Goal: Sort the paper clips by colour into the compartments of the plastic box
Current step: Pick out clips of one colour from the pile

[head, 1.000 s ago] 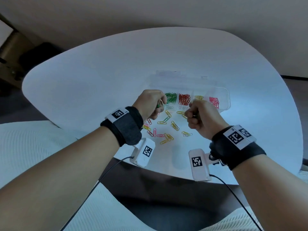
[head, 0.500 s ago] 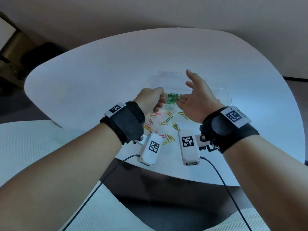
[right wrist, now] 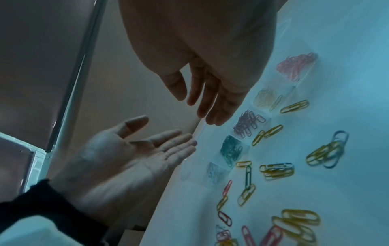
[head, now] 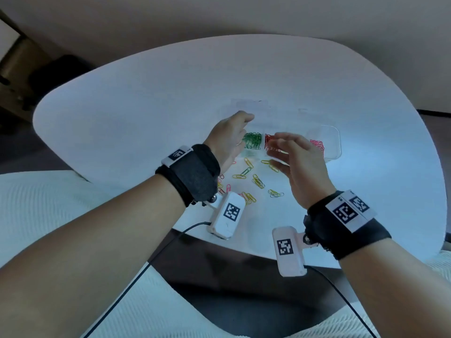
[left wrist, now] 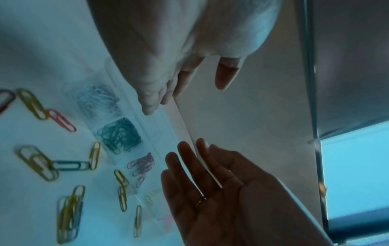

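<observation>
While both hands hovered above a white table (head: 146, 106), neither held anything. The left hand (head: 229, 140) had its fingers straight and loosely spread, reaching over the left end of a clear plastic box (head: 335, 142) that lay on the table's far side. The right hand (head: 297, 162) was raised just beside it, palm turned inward, fingers relaxed and slightly parted, above the middle of the box. Inside the box, separate compartments held a heap of green clips (head: 252, 140), a heap of red clips (head: 269, 141) and, at the right end, a heap of pink clips (head: 318, 145). From the right wrist view, a pale yellow heap (right wrist: 266, 98) sat between the red and pink ones. Loose paper clips (head: 258, 181), mostly yellow with some green, red and pink, lay scattered on the table just in front of the box, near the person's wrists.
</observation>
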Motion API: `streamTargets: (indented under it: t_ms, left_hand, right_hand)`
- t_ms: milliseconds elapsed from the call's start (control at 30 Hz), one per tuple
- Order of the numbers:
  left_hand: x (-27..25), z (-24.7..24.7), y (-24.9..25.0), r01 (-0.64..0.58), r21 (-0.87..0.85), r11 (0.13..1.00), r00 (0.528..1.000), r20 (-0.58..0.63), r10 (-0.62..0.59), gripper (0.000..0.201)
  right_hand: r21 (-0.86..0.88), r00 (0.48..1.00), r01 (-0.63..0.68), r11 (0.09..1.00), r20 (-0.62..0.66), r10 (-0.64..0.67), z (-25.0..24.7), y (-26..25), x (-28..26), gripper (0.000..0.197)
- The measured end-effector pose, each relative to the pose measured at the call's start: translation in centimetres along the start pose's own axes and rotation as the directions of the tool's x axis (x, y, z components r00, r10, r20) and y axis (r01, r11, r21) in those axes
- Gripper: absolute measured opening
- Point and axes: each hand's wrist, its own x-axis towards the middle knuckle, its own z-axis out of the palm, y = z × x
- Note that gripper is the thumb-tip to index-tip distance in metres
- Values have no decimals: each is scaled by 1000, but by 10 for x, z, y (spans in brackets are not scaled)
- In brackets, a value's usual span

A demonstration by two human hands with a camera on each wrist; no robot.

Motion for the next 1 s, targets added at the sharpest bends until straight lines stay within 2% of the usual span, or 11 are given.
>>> streamTargets:
  t_ms: [100, 167, 233, 300, 367, 567, 633, 700, 900, 933, 1000]
  left_hand:
    - [-6, 1, 1, -168, 297, 940, 981, -44, 189, 15]
    - [-11, 0, -5, -232, 594, 770, 961, 18, 276, 12]
    - [-11, -4, -15, -157, 859, 488, 975, 57, 214, 12]
    - [-9, -10, -25, -21, 974, 224, 997, 5, 72, 11]
    - [-5, -16, -35, 41, 994, 101, 999, -41, -9, 10]
    - [4, -21, -45, -28, 985, 168, 992, 7, 126, 8]
    - [4, -18, -48, -88, 979, 184, 991, 68, 112, 7]
    - [2, -14, -55, -140, 978, 152, 989, 129, 77, 7]
    - [2, -9, -74, -230, 973, 25, 973, 230, -14, 15]
    - [1, -6, -78, -259, 966, 19, 965, 260, -25, 16]
    - [-3, 3, -85, -335, 942, 4, 942, 335, -29, 20]
  right_hand:
    - [-147, 1000, 8, 989, -4, -9, -1, 9, 1, 19]
    - [-313, 1000, 14, 950, 0, -15, -3, 18, 3, 19]
    - [-541, 998, 55, 840, 39, -41, -6, 31, 7, 17]
    - [-769, 992, 124, 628, 109, -62, -10, 47, 7, 15]
    - [-864, 986, 167, 475, 145, -83, -14, 61, 5, 20]
    - [-909, 971, 221, 352, 171, -169, -17, 69, 7, 19]
    - [-924, 972, 216, 314, 174, -157, -20, 66, 7, 18]
    - [-926, 975, 209, 315, 173, -140, -25, 63, 10, 17]
    - [-878, 981, 192, 439, 163, -102, -50, 48, 20, 24]
    - [-857, 987, 158, 491, 143, -68, -55, 43, 21, 24]
    - [-722, 996, 14, 692, 70, 52, -65, 33, 22, 22]
